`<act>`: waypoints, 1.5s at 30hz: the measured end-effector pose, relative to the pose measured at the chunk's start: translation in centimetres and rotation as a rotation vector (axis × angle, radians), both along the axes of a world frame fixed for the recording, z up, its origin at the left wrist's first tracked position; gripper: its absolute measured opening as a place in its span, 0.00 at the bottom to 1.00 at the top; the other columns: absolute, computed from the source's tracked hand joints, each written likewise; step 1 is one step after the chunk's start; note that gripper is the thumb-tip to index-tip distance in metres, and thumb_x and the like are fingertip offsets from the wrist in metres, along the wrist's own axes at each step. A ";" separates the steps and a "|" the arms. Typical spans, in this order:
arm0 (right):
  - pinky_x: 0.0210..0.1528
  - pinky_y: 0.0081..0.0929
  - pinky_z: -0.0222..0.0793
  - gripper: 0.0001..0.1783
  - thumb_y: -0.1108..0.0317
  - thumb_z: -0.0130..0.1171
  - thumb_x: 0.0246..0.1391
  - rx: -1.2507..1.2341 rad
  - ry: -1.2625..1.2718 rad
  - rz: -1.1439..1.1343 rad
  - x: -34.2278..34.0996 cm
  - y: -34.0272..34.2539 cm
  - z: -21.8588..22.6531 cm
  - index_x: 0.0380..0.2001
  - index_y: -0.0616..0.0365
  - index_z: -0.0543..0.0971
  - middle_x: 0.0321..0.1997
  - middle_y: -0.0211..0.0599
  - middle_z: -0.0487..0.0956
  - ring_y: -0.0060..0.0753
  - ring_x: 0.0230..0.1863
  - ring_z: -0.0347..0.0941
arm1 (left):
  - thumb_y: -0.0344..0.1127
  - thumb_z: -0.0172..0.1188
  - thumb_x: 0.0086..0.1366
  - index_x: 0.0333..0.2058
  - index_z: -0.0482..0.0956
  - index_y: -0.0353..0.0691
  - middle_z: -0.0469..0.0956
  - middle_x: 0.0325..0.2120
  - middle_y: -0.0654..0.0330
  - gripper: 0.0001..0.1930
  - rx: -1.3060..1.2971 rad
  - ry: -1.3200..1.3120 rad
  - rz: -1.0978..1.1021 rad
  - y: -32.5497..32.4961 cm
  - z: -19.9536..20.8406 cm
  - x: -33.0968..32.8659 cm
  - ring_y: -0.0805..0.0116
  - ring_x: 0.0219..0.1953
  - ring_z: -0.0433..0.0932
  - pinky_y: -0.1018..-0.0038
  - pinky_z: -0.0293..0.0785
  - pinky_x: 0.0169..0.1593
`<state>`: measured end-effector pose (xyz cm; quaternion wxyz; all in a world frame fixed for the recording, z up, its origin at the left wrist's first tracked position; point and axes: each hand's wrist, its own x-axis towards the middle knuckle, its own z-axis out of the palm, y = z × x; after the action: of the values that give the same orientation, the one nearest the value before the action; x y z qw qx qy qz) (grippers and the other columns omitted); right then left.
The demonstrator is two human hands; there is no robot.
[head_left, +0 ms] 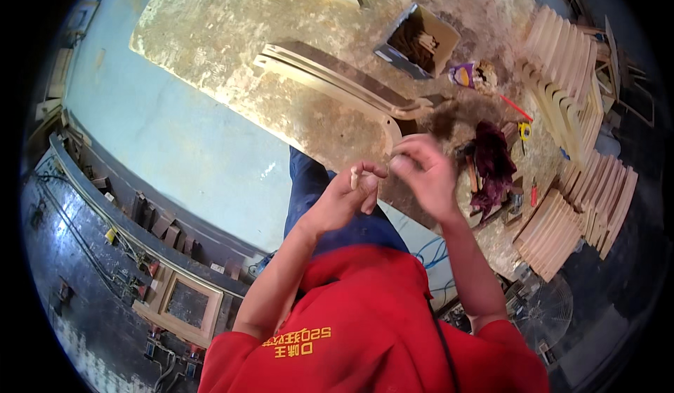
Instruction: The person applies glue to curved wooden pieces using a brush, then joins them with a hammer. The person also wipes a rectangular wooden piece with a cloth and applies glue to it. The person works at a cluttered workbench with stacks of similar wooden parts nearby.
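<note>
Held above my lap, my left hand (344,198) has its fingers curled round a short, pale wooden dowel (354,177), whose end sticks up. Close beside it on the right is my right hand (427,175), slightly blurred, with thumb and fingers drawn together in a pinch. Whatever lies between those fingertips is too small to make out. Just beyond both hands, on the stained worktable (210,56), lie long curved wooden pieces (330,88) side by side. The nearest one has holes at its bent end.
An open box (414,67) holding brown material and wooden sticks stands beyond, near a purple packet (462,75). Dark red cloth (493,158), a yellow tape measure (524,130) and a red-handled tool (533,193) lie at right. Curved wooden parts (562,63) are stacked along the right edge.
</note>
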<state>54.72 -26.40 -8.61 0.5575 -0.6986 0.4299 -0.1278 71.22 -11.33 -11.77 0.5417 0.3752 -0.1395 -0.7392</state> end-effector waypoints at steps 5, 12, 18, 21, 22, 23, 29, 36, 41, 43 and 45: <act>0.53 0.30 0.78 0.11 0.70 0.70 0.60 0.330 -0.061 0.100 2.2 3.9 3.5 0.44 0.62 0.85 0.60 0.40 0.78 0.28 0.54 0.77 | 0.39 0.55 0.80 0.55 0.68 0.37 0.70 0.25 0.66 0.14 -0.051 -0.008 -0.027 0.5 0.4 -0.8 0.74 0.26 0.70 0.75 0.71 0.34; 0.47 0.36 0.78 0.05 0.74 0.63 0.65 0.224 0.046 -0.280 1.4 2.0 -0.2 0.42 0.60 0.83 0.45 0.41 0.85 0.37 0.44 0.83 | 0.40 0.54 0.81 0.51 0.68 0.38 0.70 0.24 0.65 0.12 0.026 0.088 -0.045 1.5 0.0 -0.8 0.73 0.25 0.72 0.76 0.67 0.31; 0.45 0.43 0.77 0.08 0.74 0.61 0.62 -0.670 0.416 0.189 1.2 -2.1 -6.1 0.43 0.62 0.81 0.41 0.50 0.83 0.56 0.42 0.81 | 0.39 0.51 0.82 0.50 0.68 0.37 0.68 0.23 0.64 0.11 0.084 0.021 -0.027 4.3 -1.7 -0.1 0.73 0.25 0.72 0.76 0.68 0.32; 0.44 0.47 0.77 0.07 0.74 0.61 0.63 -0.669 0.418 0.250 1.3 -2.8 -7.6 0.43 0.61 0.81 0.41 0.49 0.83 0.57 0.42 0.81 | 0.40 0.51 0.82 0.50 0.68 0.37 0.68 0.23 0.64 0.11 0.107 0.055 0.020 4.9 -2.2 0.3 0.73 0.25 0.71 0.76 0.68 0.32; 0.43 0.47 0.77 0.06 0.73 0.60 0.63 -0.679 0.425 0.276 1.5 -3.0 -7.7 0.42 0.61 0.81 0.41 0.49 0.83 0.58 0.42 0.81 | 0.40 0.51 0.82 0.50 0.68 0.37 0.68 0.22 0.64 0.12 0.120 0.059 0.031 4.9 -2.2 0.5 0.73 0.25 0.71 0.76 0.68 0.32; 0.42 0.48 0.77 0.05 0.73 0.60 0.63 -0.689 0.433 0.301 1.6 -3.0 -7.8 0.41 0.61 0.80 0.41 0.49 0.83 0.59 0.41 0.81 | 0.40 0.51 0.82 0.50 0.68 0.37 0.68 0.22 0.64 0.12 0.131 0.062 0.041 4.9 -2.2 0.7 0.73 0.25 0.71 0.76 0.68 0.32; 0.36 0.52 0.78 0.03 0.74 0.54 0.60 -0.704 0.527 0.499 3.0 -3.5 -7.6 0.35 0.61 0.77 0.32 0.54 0.83 0.61 0.34 0.82 | 0.42 0.51 0.82 0.49 0.67 0.37 0.68 0.21 0.64 0.13 0.126 0.062 0.038 4.4 -2.4 1.3 0.72 0.25 0.71 0.76 0.67 0.31; 0.39 0.59 0.74 0.08 0.69 0.54 0.68 -0.527 0.599 0.306 4.3 -3.3 -7.9 0.37 0.65 0.74 0.32 0.60 0.82 0.67 0.37 0.81 | 0.42 0.51 0.82 0.49 0.68 0.36 0.68 0.21 0.64 0.13 0.130 0.032 0.050 4.1 -2.1 1.7 0.72 0.24 0.70 0.76 0.67 0.32; 0.39 0.58 0.77 0.07 0.71 0.54 0.66 -0.614 0.607 0.326 4.4 -3.3 -9.0 0.37 0.65 0.74 0.30 0.61 0.83 0.68 0.36 0.82 | 0.42 0.52 0.82 0.49 0.68 0.37 0.68 0.21 0.64 0.13 0.105 0.039 0.082 4.4 -2.4 1.1 0.72 0.24 0.69 0.76 0.67 0.32; 0.38 0.57 0.78 0.07 0.70 0.55 0.66 -0.650 0.613 0.285 3.7 -2.7 -9.9 0.37 0.65 0.74 0.30 0.61 0.83 0.67 0.36 0.82 | 0.42 0.52 0.82 0.49 0.68 0.37 0.68 0.21 0.64 0.13 0.121 0.014 0.033 4.8 -2.1 1.0 0.72 0.24 0.69 0.76 0.68 0.32; 0.38 0.57 0.77 0.09 0.67 0.56 0.67 -0.662 0.610 0.241 3.3 -2.8 -10.6 0.39 0.64 0.74 0.32 0.62 0.83 0.67 0.36 0.82 | 0.42 0.53 0.82 0.49 0.68 0.37 0.68 0.21 0.64 0.13 0.091 -0.021 0.033 4.1 -1.7 1.5 0.73 0.25 0.70 0.75 0.68 0.32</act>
<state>58.04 -29.25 -19.19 0.1636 -0.8896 0.4259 0.0189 72.72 -7.22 -13.51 0.5344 0.4097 -0.1053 -0.7318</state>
